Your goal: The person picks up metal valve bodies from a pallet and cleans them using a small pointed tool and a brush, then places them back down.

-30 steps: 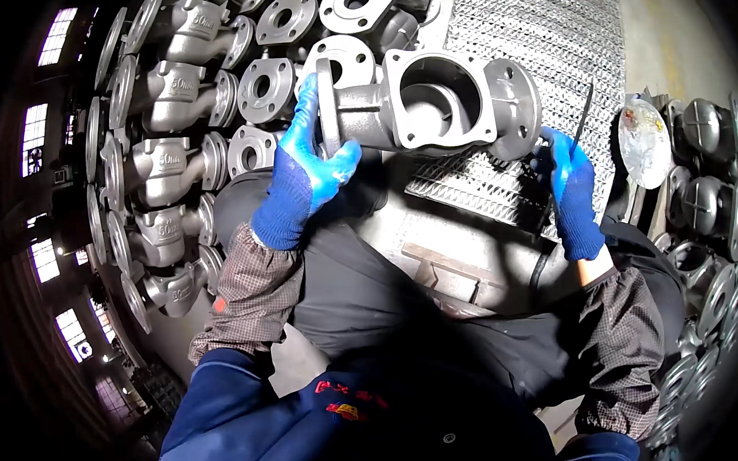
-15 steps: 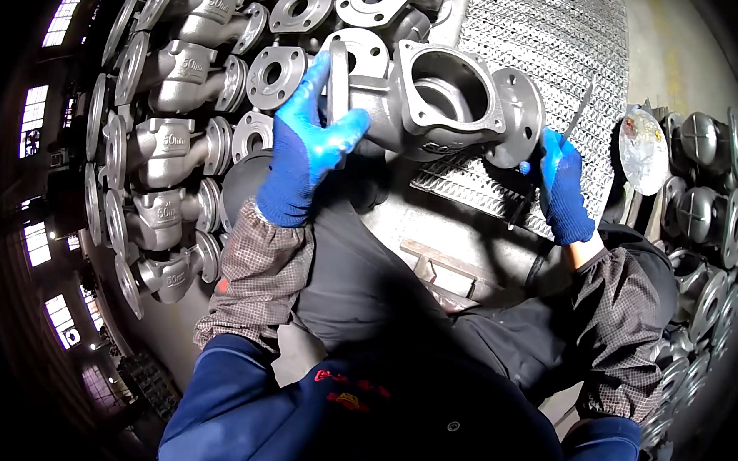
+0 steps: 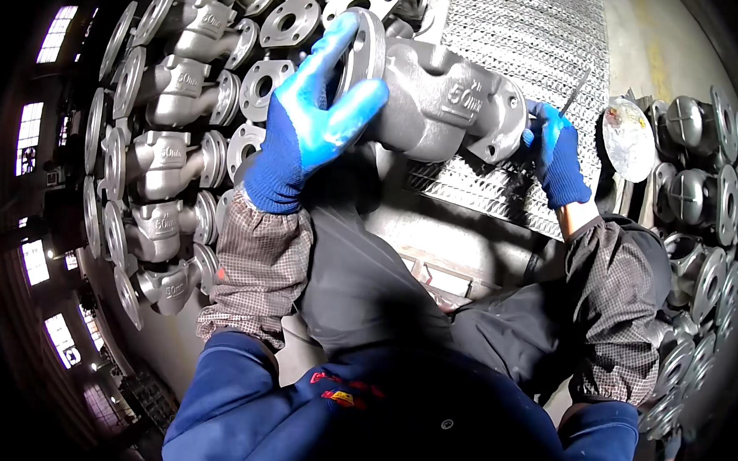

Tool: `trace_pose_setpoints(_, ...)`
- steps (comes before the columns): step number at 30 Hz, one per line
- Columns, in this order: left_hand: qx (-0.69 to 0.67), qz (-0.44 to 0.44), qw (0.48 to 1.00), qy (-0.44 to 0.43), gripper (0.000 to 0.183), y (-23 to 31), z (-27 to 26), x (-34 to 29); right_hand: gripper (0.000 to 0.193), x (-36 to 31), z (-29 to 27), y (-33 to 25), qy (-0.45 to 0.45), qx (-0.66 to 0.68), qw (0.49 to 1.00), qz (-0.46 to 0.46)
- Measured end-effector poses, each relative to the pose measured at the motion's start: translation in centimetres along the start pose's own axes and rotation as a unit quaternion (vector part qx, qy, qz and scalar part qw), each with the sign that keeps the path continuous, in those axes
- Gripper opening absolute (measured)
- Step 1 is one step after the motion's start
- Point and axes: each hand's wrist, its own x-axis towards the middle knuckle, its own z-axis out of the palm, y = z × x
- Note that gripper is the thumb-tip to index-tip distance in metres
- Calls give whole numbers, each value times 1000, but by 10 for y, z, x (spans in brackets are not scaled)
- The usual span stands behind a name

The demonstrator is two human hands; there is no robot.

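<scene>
A grey cast-metal flanged valve body (image 3: pixel 442 105) is held over the perforated metal bench top. My left hand (image 3: pixel 312 115), in a blue coated glove, is closed around its left flange, with fingers over the rim and thumb along the inner side. The side with raised markings faces up, so the wide round opening is turned out of sight. My right hand (image 3: pixel 559 149), also gloved, is closed on a slim pointed metal tool (image 3: pixel 575 93) whose tip points up and away. It is close to the body's right flange; whether they touch I cannot tell.
Rows of similar valve bodies (image 3: pixel 164 161) stand stacked on the left. More flanged castings (image 3: pixel 692 197) are piled at the right. A stained, pale round lid or plate (image 3: pixel 628 140) lies between them and the perforated metal bench top (image 3: pixel 521 38).
The valve body has rolled, so its wide opening no longer shows and its marked side faces up. My right hand has moved slightly left and up, still with the tool.
</scene>
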Motion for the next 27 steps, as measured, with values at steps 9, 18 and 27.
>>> trace_pose_setpoints(9,-70,-168,983,-29,79,-25,9,-23,33,-11,3,16,45,50,998,20)
trace_pose_setpoints(18,-95,-142,984,41,44,1,-8,-22,28,-22,-7,10,19,-40,997,64)
trace_pose_setpoints(27,-109,-38,992,-58,67,18,8,-1,28,11,-39,25,-23,51,998,39)
